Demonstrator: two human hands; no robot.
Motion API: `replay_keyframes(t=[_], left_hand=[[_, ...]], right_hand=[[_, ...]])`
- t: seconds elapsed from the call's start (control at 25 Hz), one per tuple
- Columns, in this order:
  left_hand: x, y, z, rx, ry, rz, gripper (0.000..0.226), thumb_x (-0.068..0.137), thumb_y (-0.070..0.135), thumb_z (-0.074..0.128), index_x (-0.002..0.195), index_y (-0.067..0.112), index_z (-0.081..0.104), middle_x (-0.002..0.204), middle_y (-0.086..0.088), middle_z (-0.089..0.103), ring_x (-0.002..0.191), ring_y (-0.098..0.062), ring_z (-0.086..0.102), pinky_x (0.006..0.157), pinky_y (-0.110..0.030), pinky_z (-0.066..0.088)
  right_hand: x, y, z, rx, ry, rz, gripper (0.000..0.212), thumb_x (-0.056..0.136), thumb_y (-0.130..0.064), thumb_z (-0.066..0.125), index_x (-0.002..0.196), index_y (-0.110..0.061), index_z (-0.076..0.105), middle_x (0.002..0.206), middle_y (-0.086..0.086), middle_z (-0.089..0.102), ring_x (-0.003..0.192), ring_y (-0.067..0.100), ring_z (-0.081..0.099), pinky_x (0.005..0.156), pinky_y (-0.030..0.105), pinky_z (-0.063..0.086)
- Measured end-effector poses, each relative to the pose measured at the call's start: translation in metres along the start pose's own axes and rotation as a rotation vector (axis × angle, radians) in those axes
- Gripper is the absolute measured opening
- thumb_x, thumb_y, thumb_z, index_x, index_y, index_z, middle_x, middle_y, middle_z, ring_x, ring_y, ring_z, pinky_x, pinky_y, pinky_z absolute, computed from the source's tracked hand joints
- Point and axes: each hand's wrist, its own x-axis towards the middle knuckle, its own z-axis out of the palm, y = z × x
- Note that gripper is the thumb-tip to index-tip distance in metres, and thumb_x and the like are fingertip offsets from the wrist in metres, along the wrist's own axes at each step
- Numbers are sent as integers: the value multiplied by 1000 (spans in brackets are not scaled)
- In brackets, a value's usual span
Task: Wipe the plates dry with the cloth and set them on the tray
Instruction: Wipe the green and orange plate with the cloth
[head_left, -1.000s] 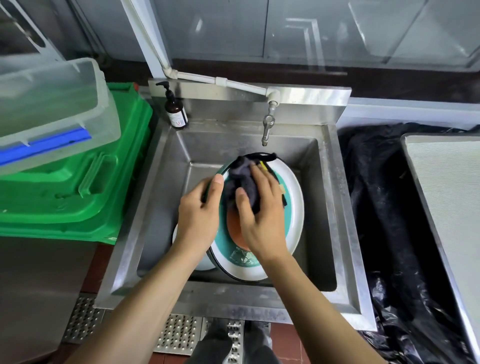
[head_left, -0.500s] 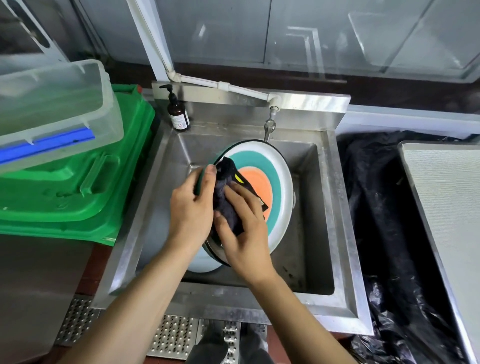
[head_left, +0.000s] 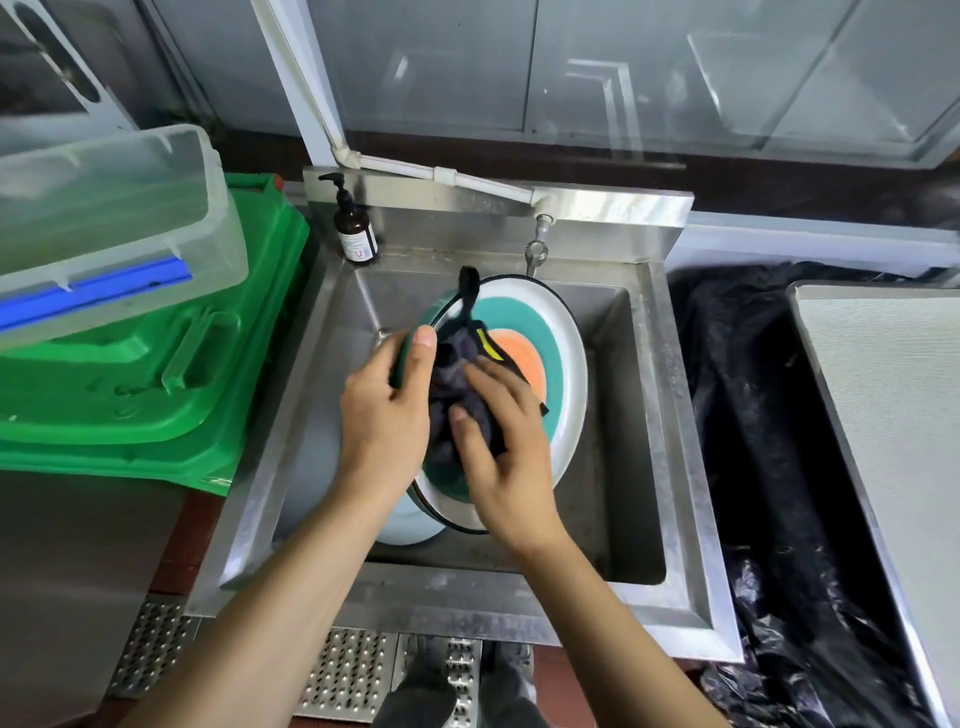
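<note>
At the far left a clear plastic bin (head_left: 104, 218) sat tilted on a green crate (head_left: 171, 384), and a brown pump bottle (head_left: 355, 228) stood on the back corner of the steel sink (head_left: 670, 415). Over the basin, the left hand (head_left: 382, 415) gripped the left rim of the plate (head_left: 545, 364), thumb curled onto its face, holding it tilted on edge. A second pale plate (head_left: 410, 522) lay partly hidden beneath. The right hand (head_left: 506, 457) pressed the dark cloth (head_left: 457, 379) against the plate's face, fingers bent around the bunched fabric. Right of the sink lay black plastic sheeting (head_left: 769, 467), then the flat metal tray (head_left: 893, 395).
</note>
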Motion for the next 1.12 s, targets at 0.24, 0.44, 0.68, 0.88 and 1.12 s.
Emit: replay_keyframes(t=[0.24, 0.44, 0.68, 0.88, 1.12], left_hand=[[3, 5, 1, -9, 36, 11, 39, 102, 47, 49, 90, 14, 65, 76, -1, 68, 75, -22, 62, 72, -36, 50], [6, 8, -4, -25, 28, 31, 37, 103, 42, 51, 74, 19, 52, 56, 11, 42, 55, -7, 35, 52, -20, 31], [6, 6, -14, -23, 23, 47, 36, 103, 41, 51, 70, 28, 55, 53, 11, 45, 52, -3, 36, 51, -17, 30], [-8, 17, -16, 33, -4, 66, 32, 100, 47, 49, 96, 22, 68, 67, 1, 61, 61, -3, 50, 62, -29, 42], [-21, 43, -11, 197, -95, 306, 35, 98, 51, 53, 126, 32, 62, 81, 2, 73, 66, -13, 63, 62, -30, 49]], right_hand=[[-22, -9, 2, -54, -90, -55, 33, 99, -17, 62, 132, -16, 65, 142, 2, 55, 137, 15, 47, 116, 38, 37], [-52, 14, -11, -186, -82, 61, 31, 99, -17, 60, 129, -18, 67, 137, -3, 58, 126, 17, 51, 111, 32, 39], [-33, 34, -33, -718, -41, 91, 28, 98, -22, 58, 121, -14, 71, 119, 9, 68, 93, 41, 58, 83, 47, 46], [11, 38, -53, -798, 27, 201, 30, 103, -21, 56, 130, -13, 66, 127, 14, 61, 103, 43, 53, 87, 47, 40], [34, 33, -45, -276, 235, 405, 28, 105, -22, 51, 127, -16, 67, 116, 2, 56, 111, 27, 58, 89, 22, 37]])
